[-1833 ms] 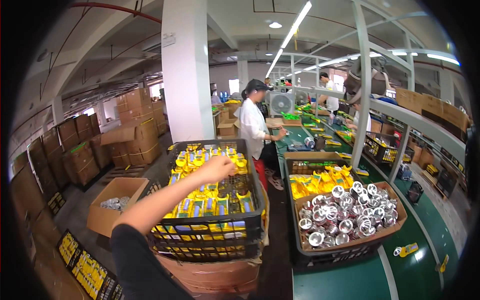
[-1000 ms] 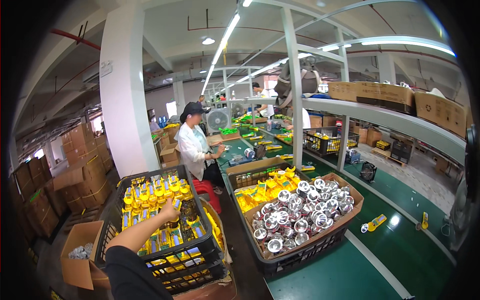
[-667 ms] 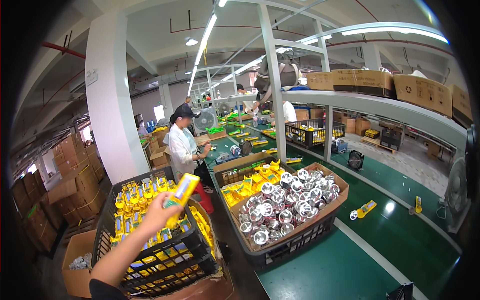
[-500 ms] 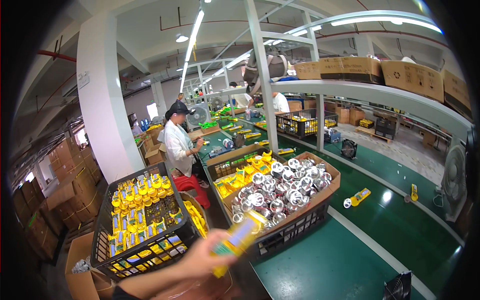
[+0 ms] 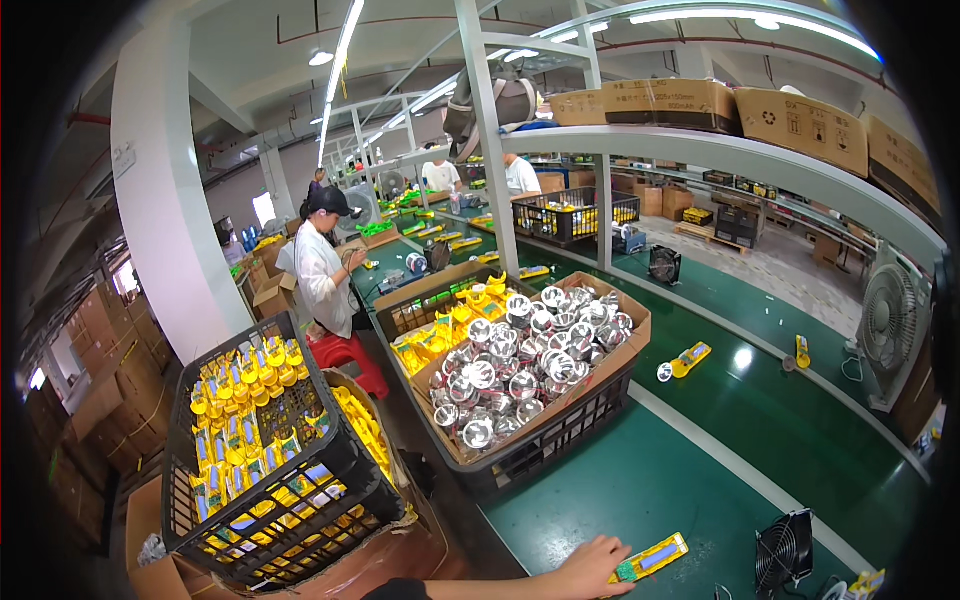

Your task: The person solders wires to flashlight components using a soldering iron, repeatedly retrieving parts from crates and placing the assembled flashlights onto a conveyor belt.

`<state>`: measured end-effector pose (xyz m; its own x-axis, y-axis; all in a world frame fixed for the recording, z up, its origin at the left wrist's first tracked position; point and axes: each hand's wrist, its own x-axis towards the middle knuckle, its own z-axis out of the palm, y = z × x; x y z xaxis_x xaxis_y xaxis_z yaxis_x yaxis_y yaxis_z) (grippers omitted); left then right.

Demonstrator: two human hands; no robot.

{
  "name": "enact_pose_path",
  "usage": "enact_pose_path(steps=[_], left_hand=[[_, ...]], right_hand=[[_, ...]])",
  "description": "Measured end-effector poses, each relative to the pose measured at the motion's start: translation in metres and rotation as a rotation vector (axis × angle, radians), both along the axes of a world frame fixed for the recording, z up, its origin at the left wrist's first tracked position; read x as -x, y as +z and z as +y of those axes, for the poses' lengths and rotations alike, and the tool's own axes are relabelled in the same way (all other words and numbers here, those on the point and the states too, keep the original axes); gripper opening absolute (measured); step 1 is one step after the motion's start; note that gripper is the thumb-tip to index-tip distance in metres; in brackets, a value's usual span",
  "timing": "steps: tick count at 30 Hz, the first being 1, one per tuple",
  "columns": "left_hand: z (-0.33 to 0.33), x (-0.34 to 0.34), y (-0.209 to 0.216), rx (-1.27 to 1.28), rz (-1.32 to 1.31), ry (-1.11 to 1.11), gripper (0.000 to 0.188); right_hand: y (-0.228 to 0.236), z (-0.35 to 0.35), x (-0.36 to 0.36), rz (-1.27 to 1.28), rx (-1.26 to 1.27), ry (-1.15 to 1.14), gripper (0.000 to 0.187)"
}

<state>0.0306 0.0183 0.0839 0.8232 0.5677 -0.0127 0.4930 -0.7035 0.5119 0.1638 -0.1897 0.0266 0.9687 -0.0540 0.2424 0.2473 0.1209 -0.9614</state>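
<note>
Left hand (image 5: 590,567) gripping yellow torch body (image 5: 650,558), resting on green conveyor belt (image 5: 640,480), beside black crate (image 5: 260,440)

Fluorescent tube lights (image 5: 345,40) are glowing along the ceiling above a white pillar (image 5: 165,190). Right of the pillar, a green table (image 5: 740,400) is stretching away under a white shelf (image 5: 740,160); brown stacked cartons (image 5: 100,370) are sitting to the pillar's left.

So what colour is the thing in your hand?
Yellow with a blue middle, held by the left hand; head view.

Open green desk (image 5: 700,470) toward twelve o'clock of yellow piece (image 5: 652,558); small fan (image 5: 783,549) blocking at three, cardboard box (image 5: 530,375) at eleven.
</note>
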Motion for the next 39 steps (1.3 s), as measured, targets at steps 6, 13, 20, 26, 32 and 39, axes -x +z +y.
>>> enact_pose_path(steps=[6, 13, 20, 26, 32, 39], left_hand=[[0.093, 0.1, 0.078, -0.051, -0.68, 0.312, 0.024], [0.251, 0.138, 0.127, -0.263, -0.318, 0.815, 0.098], [0.26, 0.144, 0.12, -0.249, -0.047, 0.503, 0.083], [0.269, 0.137, 0.105, -0.433, -0.357, 0.382, 0.053], [0.27, 0.137, 0.105, -0.4, -0.585, 0.38, 0.045], [0.264, 0.128, 0.121, -0.397, -0.732, 0.414, 0.043]], right_hand=[[0.001, 0.004, -0.001, -0.04, 0.061, -0.026, 0.029], [-0.008, 0.006, -0.005, 0.007, 0.067, 0.08, 0.023], [-0.01, 0.009, -0.01, 0.027, 0.08, 0.088, 0.024], [-0.004, 0.017, -0.003, -0.001, 0.168, 0.031, 0.025], [-0.005, 0.014, -0.005, 0.056, 0.124, 0.032, 0.024], [-0.012, 0.007, -0.012, 0.003, 0.146, 0.163, 0.024]])
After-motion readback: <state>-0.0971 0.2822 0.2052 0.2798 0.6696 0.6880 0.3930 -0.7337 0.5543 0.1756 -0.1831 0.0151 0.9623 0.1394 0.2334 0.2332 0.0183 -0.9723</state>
